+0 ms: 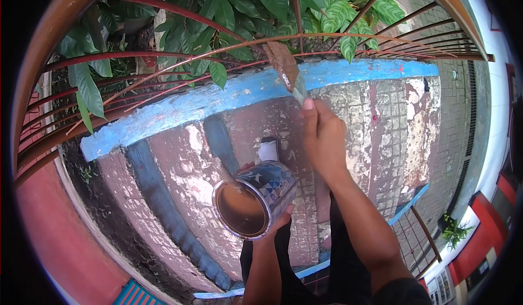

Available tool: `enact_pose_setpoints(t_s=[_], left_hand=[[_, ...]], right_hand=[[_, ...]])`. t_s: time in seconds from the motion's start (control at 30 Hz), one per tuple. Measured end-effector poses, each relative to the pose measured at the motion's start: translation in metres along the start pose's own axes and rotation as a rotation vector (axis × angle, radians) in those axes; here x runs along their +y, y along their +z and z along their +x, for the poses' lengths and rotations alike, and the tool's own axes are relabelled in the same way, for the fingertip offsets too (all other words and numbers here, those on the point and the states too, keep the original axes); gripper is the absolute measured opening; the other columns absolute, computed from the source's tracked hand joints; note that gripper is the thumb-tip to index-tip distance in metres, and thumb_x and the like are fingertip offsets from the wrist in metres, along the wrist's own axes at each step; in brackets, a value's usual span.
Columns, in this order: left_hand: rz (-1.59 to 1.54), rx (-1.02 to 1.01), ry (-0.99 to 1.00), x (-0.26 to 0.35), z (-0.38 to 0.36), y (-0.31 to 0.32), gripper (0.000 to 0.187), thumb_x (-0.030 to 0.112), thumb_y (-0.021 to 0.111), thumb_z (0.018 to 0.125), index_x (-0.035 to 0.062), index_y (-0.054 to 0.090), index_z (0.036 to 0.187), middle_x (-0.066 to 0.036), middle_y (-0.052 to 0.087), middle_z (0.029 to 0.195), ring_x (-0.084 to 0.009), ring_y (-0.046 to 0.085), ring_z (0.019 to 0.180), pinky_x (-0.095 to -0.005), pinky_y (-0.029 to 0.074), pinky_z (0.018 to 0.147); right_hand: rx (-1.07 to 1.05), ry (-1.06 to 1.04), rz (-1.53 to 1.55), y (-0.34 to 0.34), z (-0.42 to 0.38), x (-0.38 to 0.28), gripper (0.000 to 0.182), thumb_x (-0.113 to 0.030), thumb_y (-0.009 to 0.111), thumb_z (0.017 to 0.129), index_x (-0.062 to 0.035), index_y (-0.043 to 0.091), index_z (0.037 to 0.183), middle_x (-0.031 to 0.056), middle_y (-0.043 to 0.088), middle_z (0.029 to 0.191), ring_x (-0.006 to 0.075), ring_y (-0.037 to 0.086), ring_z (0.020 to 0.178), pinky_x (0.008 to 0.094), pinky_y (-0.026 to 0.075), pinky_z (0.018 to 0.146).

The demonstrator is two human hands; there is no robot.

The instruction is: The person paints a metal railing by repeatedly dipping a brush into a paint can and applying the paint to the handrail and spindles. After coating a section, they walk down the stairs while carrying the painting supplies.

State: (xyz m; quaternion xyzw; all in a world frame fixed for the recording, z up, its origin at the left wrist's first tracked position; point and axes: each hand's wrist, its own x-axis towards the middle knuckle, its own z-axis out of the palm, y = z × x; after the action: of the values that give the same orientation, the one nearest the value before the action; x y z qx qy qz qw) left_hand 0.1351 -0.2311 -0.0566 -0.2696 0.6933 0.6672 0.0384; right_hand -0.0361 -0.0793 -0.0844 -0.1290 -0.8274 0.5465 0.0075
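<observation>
My right hand [322, 133] is closed around the pale handle of a paintbrush [283, 68]. Its bristles are coated in brown paint and point away from me, overlapping the thin lower rails of the brown metal railing [218, 47] and the blue-painted edge [185, 109]. Lower down, my left hand [284, 218] grips a paint can [275, 184] from beneath and behind, fingers showing on both sides of it. The can is tilted with its open mouth toward me. Brown paint [239, 209] lies inside, and a brown smear runs over the rim.
Green leaves [229, 10] hang through and behind the railing. Below me is a worn, peeling surface [177, 177] with blue stripes. A red wall [81, 218] is at left. On the right are a paved path [449, 125] and a potted plant [455, 230].
</observation>
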Motion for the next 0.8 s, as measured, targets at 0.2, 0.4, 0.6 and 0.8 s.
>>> enact_pose_setpoints(t_s=[0.2,0.4,0.6,0.8], left_hand=[[0.02,0.023,0.059,0.006,0.006,0.007,0.119,0.038,0.1,0.069,0.0009,0.032,0.16,-0.014,0.05,0.146,-0.028,0.056,0.136,-0.0414,0.051,0.114],[0.129,-0.001,0.134,0.014,0.008,0.006,0.118,0.039,0.099,0.07,0.0014,0.033,0.16,-0.014,0.051,0.146,-0.0282,0.055,0.137,-0.0413,0.05,0.115],[0.076,0.013,0.274,0.021,0.019,0.016,0.117,0.044,0.1,0.072,0.0014,0.034,0.158,-0.013,0.055,0.142,-0.0264,0.058,0.133,-0.0388,0.052,0.113],[0.183,-0.063,0.25,0.023,0.019,0.009,0.12,0.048,0.1,0.074,0.0003,0.031,0.159,-0.013,0.056,0.14,-0.0265,0.059,0.133,-0.0382,0.052,0.112]], right_hand=[[-0.058,0.037,-0.273,-0.029,0.049,-0.009,0.039,-0.029,0.057,0.115,0.0011,0.067,0.093,0.0288,0.063,0.064,0.0527,0.065,0.064,0.0591,0.048,0.06],[-0.019,0.054,-0.453,-0.053,0.061,-0.011,0.038,-0.03,0.059,0.113,0.0023,0.073,0.099,0.0335,0.068,0.076,0.0574,0.066,0.073,0.0633,0.05,0.066],[0.022,0.11,-0.632,-0.059,0.058,-0.015,0.039,-0.031,0.06,0.112,0.0033,0.072,0.1,0.0341,0.069,0.076,0.0562,0.07,0.076,0.0624,0.055,0.068],[0.038,-0.007,-0.658,-0.035,0.051,-0.015,0.036,-0.029,0.06,0.113,0.002,0.068,0.098,0.031,0.07,0.072,0.0525,0.072,0.071,0.0593,0.057,0.063]])
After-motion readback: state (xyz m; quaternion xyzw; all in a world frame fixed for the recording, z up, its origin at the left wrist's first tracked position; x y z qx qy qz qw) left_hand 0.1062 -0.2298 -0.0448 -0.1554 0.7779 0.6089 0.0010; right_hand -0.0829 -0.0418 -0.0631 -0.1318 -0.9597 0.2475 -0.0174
